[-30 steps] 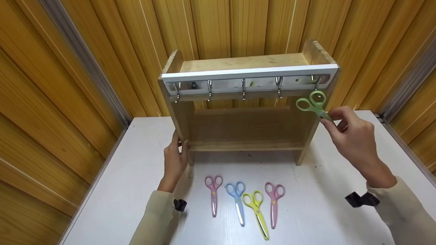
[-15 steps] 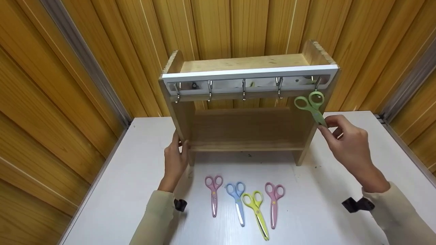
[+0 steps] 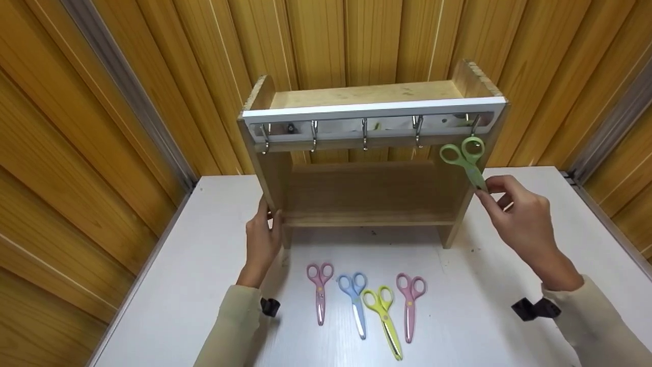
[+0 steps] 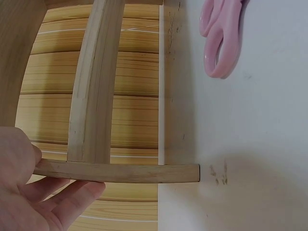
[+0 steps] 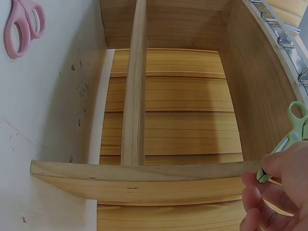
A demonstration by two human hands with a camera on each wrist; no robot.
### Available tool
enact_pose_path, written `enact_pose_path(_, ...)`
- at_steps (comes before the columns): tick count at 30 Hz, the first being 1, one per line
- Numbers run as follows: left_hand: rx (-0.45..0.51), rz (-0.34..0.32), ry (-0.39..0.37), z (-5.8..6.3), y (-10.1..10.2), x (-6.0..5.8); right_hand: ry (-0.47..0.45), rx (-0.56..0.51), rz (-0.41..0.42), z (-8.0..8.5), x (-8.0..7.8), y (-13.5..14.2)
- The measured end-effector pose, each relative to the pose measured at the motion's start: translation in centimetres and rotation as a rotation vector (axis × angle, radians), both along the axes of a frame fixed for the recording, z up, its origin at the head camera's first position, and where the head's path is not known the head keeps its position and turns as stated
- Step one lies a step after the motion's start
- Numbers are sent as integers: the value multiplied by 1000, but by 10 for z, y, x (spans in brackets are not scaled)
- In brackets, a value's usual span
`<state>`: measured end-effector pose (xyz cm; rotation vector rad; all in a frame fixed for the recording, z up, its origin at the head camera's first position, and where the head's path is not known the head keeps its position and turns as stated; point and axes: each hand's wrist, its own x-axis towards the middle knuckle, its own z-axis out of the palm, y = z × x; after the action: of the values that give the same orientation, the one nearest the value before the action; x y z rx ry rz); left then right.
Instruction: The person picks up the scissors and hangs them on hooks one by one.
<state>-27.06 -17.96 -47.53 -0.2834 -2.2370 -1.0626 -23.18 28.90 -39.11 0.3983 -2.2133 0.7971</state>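
Note:
My right hand pinches green scissors by the blade end, with the handles upward. One handle loop surrounds the tip of the rightmost metal hook; in the right wrist view the scissors slant up from thumb and fingertips. My left hand grips the left side panel of a wooden shelf, thumb on one face and fingers on the other, as the left wrist view shows of that panel. The rack's other hooks carry nothing.
On the white table, in front of the shelf, lie pink scissors, blue scissors, yellow scissors and second pink scissors. A wood-patterned wall stands close behind.
My right hand has moved slightly down and to the left with the green scissors, whose loop now sits a little lower at the hook. The left hand stays on the shelf.

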Motion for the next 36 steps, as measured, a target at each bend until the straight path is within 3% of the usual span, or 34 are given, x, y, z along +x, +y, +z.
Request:
enact_pose_path(6, -13, 7, 21, -1, -1, -2, -8, 1, -5, -2, 1, -2)
enact_pose_path(18, -12, 20, -31, -2, 1, -1, -29, 30, -18, -15, 6, -2)
enact_pose_path(28, 5, 10, -63, -1, 2, 0, -235, 118, -58, -37, 20, -3)
enact_pose_path(36, -5, 3, -10, -3, 0, -1, -410, 202, -62, -55, 28, -17)
